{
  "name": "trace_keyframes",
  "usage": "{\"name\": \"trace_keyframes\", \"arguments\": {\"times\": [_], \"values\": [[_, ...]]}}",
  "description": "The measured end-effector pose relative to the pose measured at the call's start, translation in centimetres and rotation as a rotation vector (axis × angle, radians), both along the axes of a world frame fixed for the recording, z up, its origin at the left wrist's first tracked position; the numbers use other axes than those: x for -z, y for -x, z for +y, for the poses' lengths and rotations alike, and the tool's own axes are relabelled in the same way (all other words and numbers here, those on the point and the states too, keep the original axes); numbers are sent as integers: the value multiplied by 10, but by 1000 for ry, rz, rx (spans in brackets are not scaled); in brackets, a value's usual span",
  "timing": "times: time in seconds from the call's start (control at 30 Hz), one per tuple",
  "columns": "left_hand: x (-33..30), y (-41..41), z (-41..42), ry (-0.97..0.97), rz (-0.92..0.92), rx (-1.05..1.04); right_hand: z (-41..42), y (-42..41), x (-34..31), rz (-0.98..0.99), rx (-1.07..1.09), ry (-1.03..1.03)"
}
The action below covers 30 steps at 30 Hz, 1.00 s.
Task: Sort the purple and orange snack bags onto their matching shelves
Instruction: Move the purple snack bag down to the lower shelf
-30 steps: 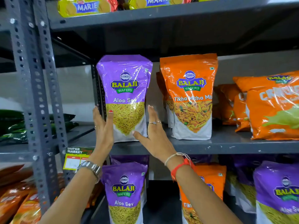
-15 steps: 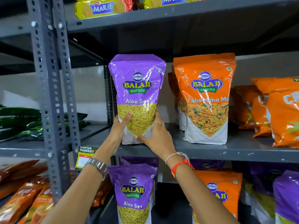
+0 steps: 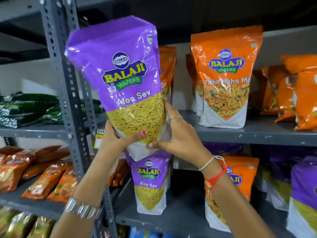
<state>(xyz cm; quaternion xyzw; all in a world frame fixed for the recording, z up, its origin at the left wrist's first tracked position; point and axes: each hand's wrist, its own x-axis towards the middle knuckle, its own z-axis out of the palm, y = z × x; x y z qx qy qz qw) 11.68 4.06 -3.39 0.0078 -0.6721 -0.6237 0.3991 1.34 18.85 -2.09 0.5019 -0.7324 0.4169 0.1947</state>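
Both hands hold a purple Aloo Sev bag (image 3: 120,69) by its base, off the shelf and tilted left, in front of the grey upright. My left hand (image 3: 118,140) grips the lower left corner; my right hand (image 3: 178,133) grips the lower right. An orange Tikha Mitha Mix bag (image 3: 226,74) stands on the middle shelf (image 3: 257,134), with another orange bag (image 3: 167,66) behind the held one. On the lower shelf (image 3: 180,219) stand a purple Aloo Sev bag (image 3: 151,182), an orange bag (image 3: 240,170) partly hidden by my right forearm, and more purple bags (image 3: 303,191).
A perforated grey upright (image 3: 68,93) separates this rack from the left one, which holds dark green packs (image 3: 29,107) and orange-brown packets (image 3: 39,172). More orange bags (image 3: 295,90) crowd the middle shelf's right end. A yellow price tag (image 3: 98,140) hangs at the shelf edge.
The purple bag was standing on the middle shelf with both hands at its sides; it now is lifted off, pulled toward me and tilted left. The view has shifted down.
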Motion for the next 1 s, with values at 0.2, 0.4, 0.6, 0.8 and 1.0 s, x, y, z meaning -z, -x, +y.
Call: {"name": "trace_keyframes", "arguments": {"times": [0.2,0.4,0.6,0.8,1.0], "values": [[62,-22,14,-47,-30,-75,12,-13,55,-134,-150,-60],[154,-19,33,-36,-143,-324,16,-10,157,-420,-237,-42],[238,3,50,-36,-256,-420,26,-4,235,-596,-189,-34],[279,32,62,-10,-373,-364,36,18,280,-749,-153,-34],[294,76,69,60,-472,-354,34,59,304,-888,-102,-45]]}}
